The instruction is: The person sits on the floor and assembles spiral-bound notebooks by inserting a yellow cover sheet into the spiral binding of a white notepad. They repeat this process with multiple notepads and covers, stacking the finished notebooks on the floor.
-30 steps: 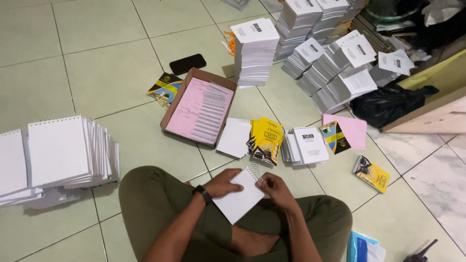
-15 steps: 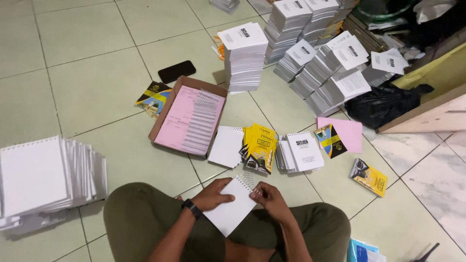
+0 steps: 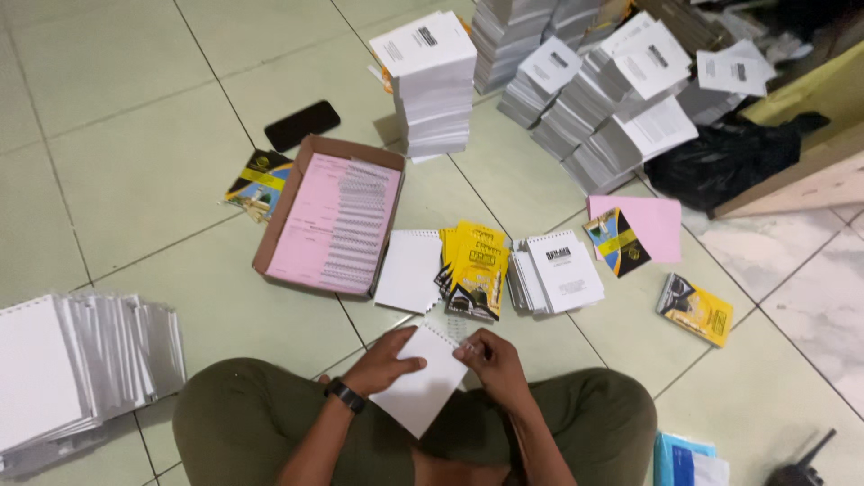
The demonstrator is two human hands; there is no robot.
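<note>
as the person sits cross-legged on the floor, a white pad (image 3: 423,378) rests over the lap: light, thin, bendy, best held by its edges near the spiral. left hand (image 3: 382,363) lies on its left edge, fingers curled loosely; right hand (image 3: 493,360) pinches the top corner at the wire binding.

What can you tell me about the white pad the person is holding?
The white pad is a small blank block of paper, tilted like a diamond over the person's lap. Its upper edge has a row of punched holes with spiral wire. The left hand presses its left side, and the right hand pinches the top corner by the wire.
</note>
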